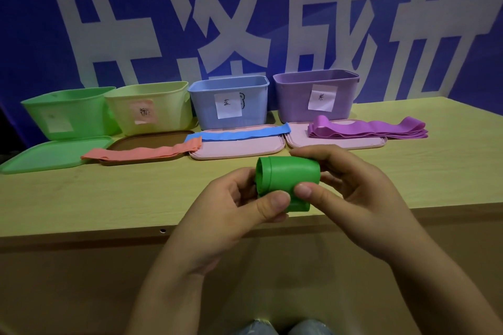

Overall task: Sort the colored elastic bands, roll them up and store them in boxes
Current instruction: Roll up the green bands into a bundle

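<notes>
**Green Band Roll Held at the Front Edge; Four Boxes at the Back**

We count four open boxes in a row along the back edge of the table [81, 198]: one green box [65, 114], one yellow box [149, 107], one blue box [228, 102] and one purple box [315, 94]. Each carries one paper label on its front wall.

We count four lids lying flat in front of the boxes: one green lid [40, 156] near the left edge, one brown lid [141, 141], and two pink lids, the first pink lid [245, 148] before the blue box and the second pink lid [299, 136] before the purple box.

We count three flat sets of bands on the lids. The salmon band [141, 152] lies across the brown lid, its right end reaching the first pink lid. The blue band [239, 134] lies across the first pink lid. The purple bands [367, 129] form a stack of several layers across the second pink lid, overhanging it toward the right edge; we cannot count the layers exactly.

One green band [288, 179], rolled into a thick cylinder with a short loose tail hanging below, is held above the front edge of the table, near its middle.

The left hand [234, 212] has its fingers [272, 202] closed on the left end of the roll, thumb on the near side. The right hand [362, 198] has its fingers closed around the right end, thumb pressing the near face and the others wrapped over the top and far side.
</notes>
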